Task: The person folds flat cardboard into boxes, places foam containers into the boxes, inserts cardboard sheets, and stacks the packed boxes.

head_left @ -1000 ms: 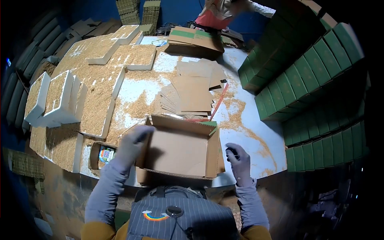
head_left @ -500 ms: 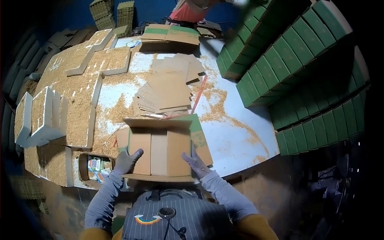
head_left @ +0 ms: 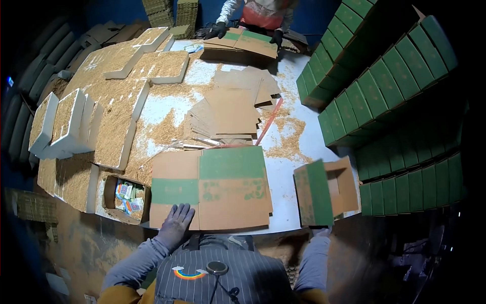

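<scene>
Flat on top of a green and brown cardboard blank [head_left: 233, 190] at the table's front edge lies my left hand [head_left: 177, 223], gloved, fingers spread over its lower left part. To the right, a folded green and brown box [head_left: 315, 195] stands on its side with its opening facing right. My right hand [head_left: 321, 231] is at the bottom of that box, mostly hidden beneath it; its fingers cannot be seen.
Left of the blank, an open carton [head_left: 109, 195] holds small colourful packets. Sawdust-covered white trays [head_left: 121, 137] fill the left side. Loose cardboard sheets [head_left: 230, 111] lie mid-table, green boxes [head_left: 374, 96] are stacked right. A co-worker's gloved hands [head_left: 217, 31] touch cardboard [head_left: 240, 43] at the back.
The open box between my hands has been closed up and moved right, now beside my right hand. My left hand has come down on the flat blank. The co-worker's hands have reached the back cardboard.
</scene>
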{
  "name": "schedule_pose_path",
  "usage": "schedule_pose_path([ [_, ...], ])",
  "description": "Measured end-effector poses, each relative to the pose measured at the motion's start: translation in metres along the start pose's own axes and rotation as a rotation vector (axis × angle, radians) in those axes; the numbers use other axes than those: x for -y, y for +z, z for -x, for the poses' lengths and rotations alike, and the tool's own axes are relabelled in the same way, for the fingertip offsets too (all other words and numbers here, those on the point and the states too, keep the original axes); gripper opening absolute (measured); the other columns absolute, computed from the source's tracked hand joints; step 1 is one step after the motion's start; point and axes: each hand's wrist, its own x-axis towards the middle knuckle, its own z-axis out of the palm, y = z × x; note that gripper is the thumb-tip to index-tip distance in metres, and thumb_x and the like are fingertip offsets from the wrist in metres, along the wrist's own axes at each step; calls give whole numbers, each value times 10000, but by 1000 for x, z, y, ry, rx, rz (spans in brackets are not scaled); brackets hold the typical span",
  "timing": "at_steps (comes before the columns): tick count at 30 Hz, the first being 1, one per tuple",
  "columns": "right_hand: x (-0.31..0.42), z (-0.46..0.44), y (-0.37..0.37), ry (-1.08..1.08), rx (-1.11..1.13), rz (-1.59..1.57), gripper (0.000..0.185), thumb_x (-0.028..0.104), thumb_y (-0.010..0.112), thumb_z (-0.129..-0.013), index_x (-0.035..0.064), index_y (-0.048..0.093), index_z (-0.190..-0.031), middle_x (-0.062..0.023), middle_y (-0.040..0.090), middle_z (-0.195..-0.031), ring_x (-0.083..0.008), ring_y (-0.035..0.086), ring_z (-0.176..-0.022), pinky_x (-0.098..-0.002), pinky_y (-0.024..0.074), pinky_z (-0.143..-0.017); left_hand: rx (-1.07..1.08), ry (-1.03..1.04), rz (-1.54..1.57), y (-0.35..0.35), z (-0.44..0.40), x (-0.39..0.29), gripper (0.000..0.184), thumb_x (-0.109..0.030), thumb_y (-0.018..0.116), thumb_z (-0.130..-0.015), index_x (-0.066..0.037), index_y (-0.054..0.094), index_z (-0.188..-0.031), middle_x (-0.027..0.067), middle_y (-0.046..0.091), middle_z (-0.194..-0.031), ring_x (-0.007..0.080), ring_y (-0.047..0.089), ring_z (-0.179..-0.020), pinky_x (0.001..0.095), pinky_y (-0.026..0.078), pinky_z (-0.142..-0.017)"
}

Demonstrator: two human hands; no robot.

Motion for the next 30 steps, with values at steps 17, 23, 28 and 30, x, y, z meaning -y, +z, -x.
schedule_pose_path([
  [17, -114, 1, 380, -1428, 825, 1586, 215, 289, 564, -925, 162, 702, -1032, -64, 627, -1153, -284, 480, -1185, -526, 217, -1128, 493, -262, 965, -240, -64, 114, 447, -348, 699, -883, -97, 660, -1252, 54, 704, -1151, 158, 638, -1013, 289, 473, -939],
  [23, -100, -23, 448, -1004, 1272, 1225, 125, 204, 613, -718, 125, 583, -626, -42, 515, -641, -261, 553, -794, -495, 374, -1028, -307, -294, 288, -244, -45, 67, 788, -458, 602, -933, -153, 204, -1541, 135, 613, -613, 284, 655, -564, 424, 569, -607],
  [28, -162, 1, 445, -390, 1821, 1581, 206, 292, 660, -839, 95, 687, -894, -75, 667, -869, -270, 601, -895, -426, 431, -980, -64, 505, 117, -162, -79, 26, 532, -204, 560, -938, -236, 416, -1450, 101, 612, -828, 227, 668, -670, 343, 570, -611],
  [30, -185, 0, 383, 203, 1540, 1642, 340, 247, 644, -879, 143, 598, -1199, -114, 625, -1154, -320, 575, -1032, -434, 425, -990, -384, 805, -249, -116, -101, 22, 525, -194, 533, -898, -202, 437, -1414, 66, 552, -1194, 227, 539, -1198, 475, 437, -1021],
])
